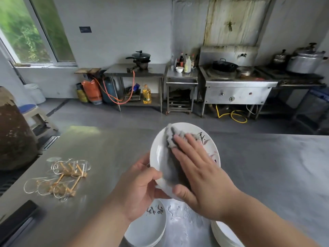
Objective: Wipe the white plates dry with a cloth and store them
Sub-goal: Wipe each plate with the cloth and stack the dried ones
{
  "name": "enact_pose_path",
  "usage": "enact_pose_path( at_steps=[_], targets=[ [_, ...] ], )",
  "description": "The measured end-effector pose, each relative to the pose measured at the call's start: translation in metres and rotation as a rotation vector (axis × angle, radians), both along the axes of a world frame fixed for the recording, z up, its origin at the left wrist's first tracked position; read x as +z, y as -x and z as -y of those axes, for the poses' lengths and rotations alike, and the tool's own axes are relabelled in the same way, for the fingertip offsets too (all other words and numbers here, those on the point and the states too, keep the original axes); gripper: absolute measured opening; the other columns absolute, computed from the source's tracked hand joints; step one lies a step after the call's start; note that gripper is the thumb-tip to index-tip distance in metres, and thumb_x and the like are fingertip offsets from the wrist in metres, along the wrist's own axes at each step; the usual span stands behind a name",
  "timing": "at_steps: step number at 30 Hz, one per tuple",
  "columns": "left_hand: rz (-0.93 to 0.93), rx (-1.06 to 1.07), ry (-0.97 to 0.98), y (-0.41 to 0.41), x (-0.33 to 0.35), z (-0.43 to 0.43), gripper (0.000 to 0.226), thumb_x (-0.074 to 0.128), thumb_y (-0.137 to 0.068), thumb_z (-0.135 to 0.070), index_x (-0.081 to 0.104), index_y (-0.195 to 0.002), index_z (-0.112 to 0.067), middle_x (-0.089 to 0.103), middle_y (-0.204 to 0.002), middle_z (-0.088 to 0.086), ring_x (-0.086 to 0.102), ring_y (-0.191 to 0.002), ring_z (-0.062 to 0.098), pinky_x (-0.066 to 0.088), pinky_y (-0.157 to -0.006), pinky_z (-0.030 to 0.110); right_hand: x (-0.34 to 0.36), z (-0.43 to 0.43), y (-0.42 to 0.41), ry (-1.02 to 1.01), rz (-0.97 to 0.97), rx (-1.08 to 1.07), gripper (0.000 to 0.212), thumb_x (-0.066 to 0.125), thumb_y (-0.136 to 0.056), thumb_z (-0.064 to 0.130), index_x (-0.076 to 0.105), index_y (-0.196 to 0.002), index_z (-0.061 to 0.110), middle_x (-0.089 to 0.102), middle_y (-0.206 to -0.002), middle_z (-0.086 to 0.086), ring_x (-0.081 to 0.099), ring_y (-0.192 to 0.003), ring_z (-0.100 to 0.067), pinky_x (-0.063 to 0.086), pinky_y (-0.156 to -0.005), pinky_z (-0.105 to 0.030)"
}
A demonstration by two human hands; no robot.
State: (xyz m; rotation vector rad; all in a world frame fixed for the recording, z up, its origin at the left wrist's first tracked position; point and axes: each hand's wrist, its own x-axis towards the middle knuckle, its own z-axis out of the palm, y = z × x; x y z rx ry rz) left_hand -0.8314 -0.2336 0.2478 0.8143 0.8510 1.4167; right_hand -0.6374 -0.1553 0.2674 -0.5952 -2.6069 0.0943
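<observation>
Now left hand (140, 189) pinches white plate (158, 152) rim; flat right hand (201, 172) presses grey cloth (171, 139); sweep outward, away from that grip.

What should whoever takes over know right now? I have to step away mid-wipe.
Left hand grips the rim of a round white ceramic plate with painted marks, held above the stainless steel table.
Right hand presses a grey fuzzy cloth flat on the plate's face.
More white plates sit on the table below the hands: left stack, right stack, wet patch between.
Done: cannot tell which stack is dried.
Left: finish this plate, dry the rest, store all.
</observation>
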Motion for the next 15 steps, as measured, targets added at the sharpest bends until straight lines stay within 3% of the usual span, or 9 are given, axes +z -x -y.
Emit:
enact_pose_path(
  at_steps=[2, 4, 7, 10, 12, 15],
  targets=[
    [-0.026, -0.018, -0.017, -0.008, 0.001, 0.000, 0.063, 0.060, -0.077, -0.006, 0.065, -0.138, -0.021, 0.069, -0.125, 0.027, 0.071, -0.099, 0.036, 0.060, -0.077, 0.061, 0.015, -0.010, 0.001, 0.019, -0.011, -0.089, 0.098, 0.023, -0.096, 0.075, 0.044, -0.153, -0.002, 0.010, -0.173, -0.015, 0.000, -0.162, -0.034, 0.016, -0.126, -0.059],
    [-0.008, 0.010, -0.046, -0.011, 0.008, -0.004, 0.063, 0.061, -0.075, -0.004, 0.067, -0.135, -0.021, 0.072, -0.119, 0.022, 0.072, -0.095, 0.030, 0.062, -0.072, 0.051, 0.020, -0.005, 0.008, 0.010, 0.016, -0.059, 0.100, 0.022, -0.096, 0.075, 0.033, -0.159, -0.001, 0.004, -0.174, -0.013, -0.006, -0.161, -0.035, 0.012, -0.127, -0.060],
    [0.074, 0.060, -0.073, -0.001, 0.014, -0.007, 0.064, 0.062, -0.072, 0.000, 0.070, -0.132, -0.021, 0.071, -0.128, 0.020, 0.073, -0.107, 0.030, 0.063, -0.073, 0.045, 0.004, 0.015, 0.009, -0.033, 0.038, 0.124, 0.094, 0.019, -0.100, 0.072, 0.019, -0.164, 0.005, 0.008, -0.175, -0.009, 0.000, -0.162, -0.034, 0.018, -0.127, -0.060],
    [0.100, 0.065, -0.069, 0.011, 0.011, -0.002, 0.062, 0.066, -0.068, -0.004, 0.071, -0.129, -0.017, 0.070, -0.127, 0.025, 0.073, -0.106, 0.034, 0.063, -0.074, 0.044, -0.014, 0.027, 0.001, -0.086, 0.083, 0.161, 0.095, 0.016, -0.098, 0.076, 0.021, -0.165, 0.009, 0.012, -0.175, -0.005, 0.007, -0.162, -0.032, 0.025, -0.126, -0.056],
    [0.093, 0.040, -0.053, 0.011, 0.007, 0.001, 0.065, 0.067, -0.070, -0.005, 0.068, -0.134, -0.017, 0.069, -0.129, 0.025, 0.073, -0.104, 0.036, 0.063, -0.071, 0.050, -0.009, 0.015, -0.001, -0.132, 0.167, 0.065, 0.098, 0.014, -0.097, 0.079, 0.023, -0.165, 0.008, 0.012, -0.175, -0.008, 0.004, -0.162, -0.035, 0.023, -0.126, -0.056],
    [0.081, 0.054, -0.052, 0.007, 0.005, 0.003, 0.067, 0.066, -0.071, -0.007, 0.066, -0.137, -0.021, 0.067, -0.134, 0.024, 0.070, -0.112, 0.043, 0.060, -0.078, 0.062, 0.016, -0.014, 0.001, -0.080, 0.262, -0.182, 0.105, 0.003, -0.091, 0.084, 0.008, -0.166, 0.011, -0.008, -0.174, -0.006, -0.018, -0.160, -0.030, 0.008, -0.129, -0.053]
  ],
)
